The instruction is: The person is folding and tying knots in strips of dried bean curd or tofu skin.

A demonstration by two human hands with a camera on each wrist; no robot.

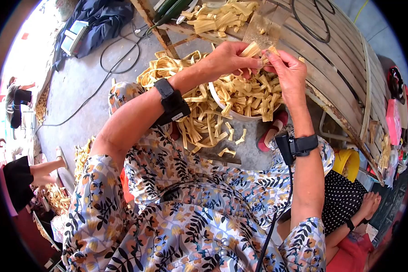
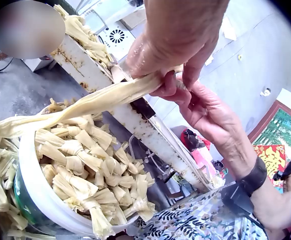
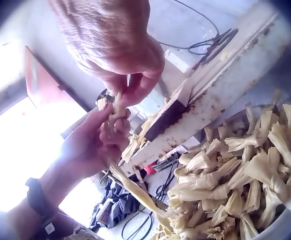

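Above a bucket, my two hands meet over one pale yellow strip [image 2: 90, 105] that looks like tofu skin. My left hand [image 1: 235, 58] grips the strip, and its long tail hangs down past that hand over the bucket rim. With thumb and fingers, my right hand [image 1: 291, 72] pinches the same strip near its short end. Fingers hide part of the strip where the hands meet. Below, the bucket [image 2: 29, 175] with a white rim is filled with short knotted strips [image 1: 251, 97] of the same stuff.
Long loose strips [image 1: 197, 120] lie beside the bucket, and a few knotted pieces [image 1: 231, 131] are on the floor. A slatted wooden platform [image 1: 331, 59] with a rusty metal edge stands ahead, bearing more strips [image 1: 224, 18]. A yellow bucket [image 1: 347, 164] and other people are nearby.
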